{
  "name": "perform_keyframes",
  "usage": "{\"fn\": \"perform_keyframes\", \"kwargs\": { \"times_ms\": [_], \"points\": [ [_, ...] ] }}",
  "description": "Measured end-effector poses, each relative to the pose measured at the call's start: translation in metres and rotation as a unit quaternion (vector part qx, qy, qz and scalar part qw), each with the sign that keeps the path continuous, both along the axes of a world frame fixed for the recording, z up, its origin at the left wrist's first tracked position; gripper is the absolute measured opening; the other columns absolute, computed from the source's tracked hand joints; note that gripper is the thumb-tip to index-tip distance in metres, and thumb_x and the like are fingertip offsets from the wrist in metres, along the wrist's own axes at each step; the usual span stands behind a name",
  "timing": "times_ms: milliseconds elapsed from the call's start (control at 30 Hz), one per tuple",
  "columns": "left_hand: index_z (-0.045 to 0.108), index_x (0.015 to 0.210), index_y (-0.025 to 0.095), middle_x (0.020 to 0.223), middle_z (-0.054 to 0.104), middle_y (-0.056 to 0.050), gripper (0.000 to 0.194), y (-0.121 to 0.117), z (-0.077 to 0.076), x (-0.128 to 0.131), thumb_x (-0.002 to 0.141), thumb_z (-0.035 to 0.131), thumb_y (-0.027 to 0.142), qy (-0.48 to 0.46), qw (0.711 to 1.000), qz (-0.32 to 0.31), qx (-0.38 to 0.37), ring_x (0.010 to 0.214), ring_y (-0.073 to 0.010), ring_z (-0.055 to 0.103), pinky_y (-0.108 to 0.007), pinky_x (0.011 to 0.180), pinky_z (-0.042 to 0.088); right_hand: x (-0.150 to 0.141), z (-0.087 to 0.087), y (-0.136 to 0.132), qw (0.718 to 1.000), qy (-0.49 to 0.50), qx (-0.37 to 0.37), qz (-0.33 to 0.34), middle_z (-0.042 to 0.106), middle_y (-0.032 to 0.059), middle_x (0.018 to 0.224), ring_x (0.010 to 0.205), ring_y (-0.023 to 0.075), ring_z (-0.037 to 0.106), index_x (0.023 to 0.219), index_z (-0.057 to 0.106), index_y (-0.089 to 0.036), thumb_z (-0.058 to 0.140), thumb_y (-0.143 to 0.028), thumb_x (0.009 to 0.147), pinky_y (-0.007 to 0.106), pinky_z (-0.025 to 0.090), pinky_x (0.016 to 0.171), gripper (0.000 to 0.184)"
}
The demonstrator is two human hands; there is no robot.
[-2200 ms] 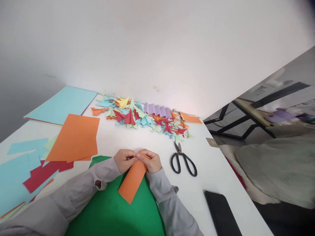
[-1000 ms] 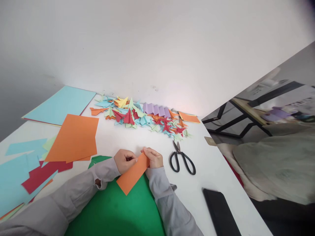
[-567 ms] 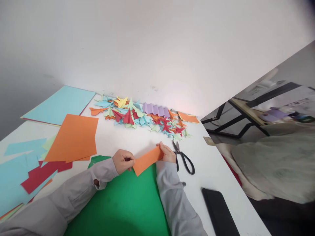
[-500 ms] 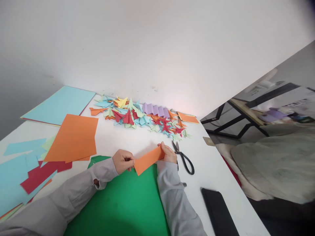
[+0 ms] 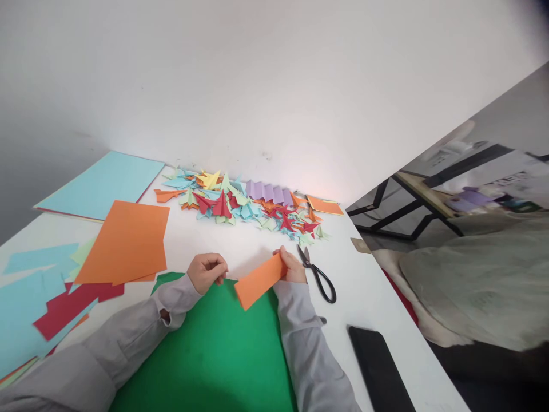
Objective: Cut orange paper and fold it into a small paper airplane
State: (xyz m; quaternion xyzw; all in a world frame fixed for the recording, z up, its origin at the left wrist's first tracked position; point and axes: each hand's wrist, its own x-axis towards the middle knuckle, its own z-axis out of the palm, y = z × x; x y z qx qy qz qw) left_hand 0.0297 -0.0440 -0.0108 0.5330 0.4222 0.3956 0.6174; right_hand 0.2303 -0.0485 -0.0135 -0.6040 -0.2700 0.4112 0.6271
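My right hand grips a folded strip of orange paper by its right end, thumb on the upper edge. The strip slants down to the left above a green mat, its left end free. Just left of that end is my left hand, apart from the paper, with curled fingers and nothing visible in them. Black-handled scissors lie on the white table beside my right hand, blades pointing away. My right sleeve hides part of them.
Several small folded paper planes are heaped along the wall, with a pleated purple paper among them. Orange sheets and blue sheets lie left. A black flat object is at right, near a seated person's clothing.
My left hand has let go of the orange strip's left end and drawn back to the left. My right hand still holds the strip. The view has shifted slightly.
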Motion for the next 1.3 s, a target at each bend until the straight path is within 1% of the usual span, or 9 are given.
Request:
{"fn": "perform_keyframes", "kwargs": {
  "times_ms": [100,200,367,433,533,633,967,1200,1300],
  "points": [
    [0.061,0.063,0.012,0.056,0.057,-0.001,0.021,-0.002,-0.004,0.004,0.064,0.06,0.033,0.032,0.998,-0.046,0.024,0.046,-0.0092,0.05,-0.02,0.041,0.039,-0.023,-0.004,-0.002,0.992,0.106,-0.024,0.068,0.058,-0.0032,0.046,0.039,0.0094,0.048,0.047,0.063,-0.019,0.075,-0.042,0.05,0.024,0.038,0.041,0.027],
    [0.062,0.06,0.011,0.051,0.054,0.001,0.022,-0.005,-0.007,0.007,0.065,0.061,0.033,0.072,0.991,-0.092,0.072,0.044,-0.0057,0.041,-0.018,0.041,0.031,-0.038,-0.005,-0.005,0.986,0.123,-0.016,0.108,0.057,-0.0031,0.045,0.038,0.007,0.045,0.049,0.064,-0.016,0.078,-0.04,0.048,0.021,0.035,0.039,0.027],
    [0.061,0.06,0.01,0.05,0.054,0.0,0.029,-0.004,-0.009,0.009,0.068,0.058,0.039,0.043,0.997,-0.054,0.028,0.047,-0.0077,0.043,-0.02,0.044,0.031,-0.049,-0.005,-0.011,0.958,0.249,0.021,0.141,0.068,0.001,0.066,0.054,0.0136,0.058,0.078,0.069,-0.021,0.079,-0.038,0.047,0.026,0.047,0.05,0.036],
    [0.061,0.062,0.01,0.051,0.055,0.0,0.03,-0.004,-0.009,0.01,0.068,0.057,0.04,0.036,0.999,-0.031,0.016,0.047,-0.0082,0.044,-0.02,0.045,0.032,-0.055,-0.007,-0.013,0.95,0.271,0.024,0.151,0.068,0.0023,0.067,0.055,0.0156,0.059,0.076,0.069,-0.019,0.081,-0.034,0.044,0.028,0.047,0.05,0.037],
    [0.06,0.061,0.01,0.051,0.054,0.0,0.03,-0.004,-0.012,0.011,0.068,0.058,0.039,0.05,0.998,-0.018,0.036,0.047,-0.0081,0.042,-0.021,0.046,0.031,-0.063,-0.009,-0.015,0.957,0.244,0.013,0.153,0.065,0.001,0.057,0.051,0.0137,0.056,0.061,0.069,-0.016,0.082,-0.025,0.041,0.026,0.046,0.049,0.026],
    [0.061,0.061,0.01,0.052,0.054,-0.001,0.029,-0.006,-0.013,0.012,0.069,0.056,0.038,0.07,0.995,-0.021,0.06,0.048,-0.0083,0.042,-0.021,0.047,0.032,-0.067,-0.01,-0.015,0.963,0.229,-0.007,0.141,0.062,-0.0007,0.051,0.047,0.0119,0.054,0.054,0.067,-0.015,0.08,-0.024,0.042,0.024,0.044,0.046,0.019],
    [0.057,0.053,0.012,0.046,0.047,0.002,0.028,-0.006,-0.006,0.012,0.066,0.055,0.036,0.09,0.994,-0.034,0.06,0.044,-0.0071,0.038,-0.02,0.044,0.028,-0.061,-0.009,-0.013,0.967,0.222,-0.065,0.11,0.063,0.0014,0.049,0.047,0.0133,0.053,0.05,0.068,-0.014,0.079,-0.027,0.039,0.026,0.043,0.047,0.02],
    [0.056,0.05,0.013,0.045,0.047,0.002,0.028,-0.005,-0.009,0.009,0.066,0.056,0.036,0.086,0.992,-0.057,0.067,0.043,-0.0075,0.039,-0.02,0.043,0.028,-0.056,-0.005,-0.012,0.971,0.204,-0.097,0.078,0.061,0.0014,0.047,0.046,0.0129,0.052,0.052,0.07,-0.013,0.079,-0.028,0.039,0.026,0.041,0.045,0.022],
    [0.056,0.05,0.013,0.044,0.047,0.002,0.027,-0.004,-0.009,0.008,0.066,0.056,0.035,0.09,0.99,-0.069,0.08,0.043,-0.0076,0.039,-0.02,0.043,0.028,-0.052,-0.006,-0.009,0.972,0.207,-0.089,0.074,0.061,0.0003,0.047,0.046,0.0117,0.051,0.052,0.07,-0.014,0.078,-0.028,0.039,0.025,0.04,0.044,0.021]
  ]
}}
